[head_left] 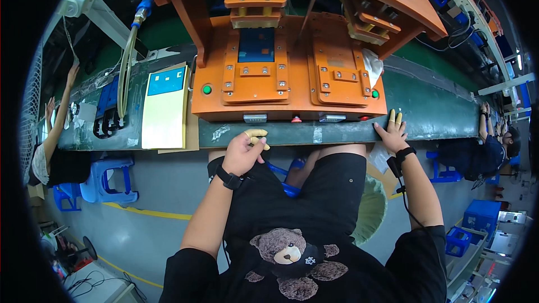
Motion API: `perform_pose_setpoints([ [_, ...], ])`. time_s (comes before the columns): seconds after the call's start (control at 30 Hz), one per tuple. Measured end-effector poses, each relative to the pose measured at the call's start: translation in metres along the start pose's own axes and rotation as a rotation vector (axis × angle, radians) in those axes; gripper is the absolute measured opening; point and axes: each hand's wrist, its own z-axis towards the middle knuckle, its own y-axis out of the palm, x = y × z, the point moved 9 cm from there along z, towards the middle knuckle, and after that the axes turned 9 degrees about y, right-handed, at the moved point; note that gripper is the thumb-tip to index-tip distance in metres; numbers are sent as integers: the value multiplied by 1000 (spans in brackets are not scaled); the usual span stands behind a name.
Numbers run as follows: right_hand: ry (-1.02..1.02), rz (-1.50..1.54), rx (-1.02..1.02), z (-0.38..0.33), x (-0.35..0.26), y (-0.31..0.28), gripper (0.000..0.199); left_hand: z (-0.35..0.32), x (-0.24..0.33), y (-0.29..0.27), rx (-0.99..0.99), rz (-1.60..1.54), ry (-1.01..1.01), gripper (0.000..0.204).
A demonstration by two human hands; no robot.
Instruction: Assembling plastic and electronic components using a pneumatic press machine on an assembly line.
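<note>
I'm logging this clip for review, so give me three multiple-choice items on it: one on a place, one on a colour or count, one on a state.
1. Where is the right hand?
A. On the edge of the green bench
B. Inside the orange press fixture
C. On the blue stool

2. What colour is the round button at the fixture's left front?
A. Red
B. Green
C. Yellow

3. How is the left hand?
A. Flat, fingers spread
B. Loosely curled at the bench edge
C. Gripping a hose

Answers: 1 A, its fingers lie on the bench rim; 2 B, it shows green; 3 B, the fingers fold inward with yellowish finger cots.
</note>
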Motion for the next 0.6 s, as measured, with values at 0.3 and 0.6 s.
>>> perform_pose_setpoints([
  [0.3,-79,59,177,-9,-9,-8,96,-17,6,-2,-57,-89,100,34],
  [0.6,-30,14,279,-29,4,-14,87,-76,4,-96,126,1196,10,66],
])
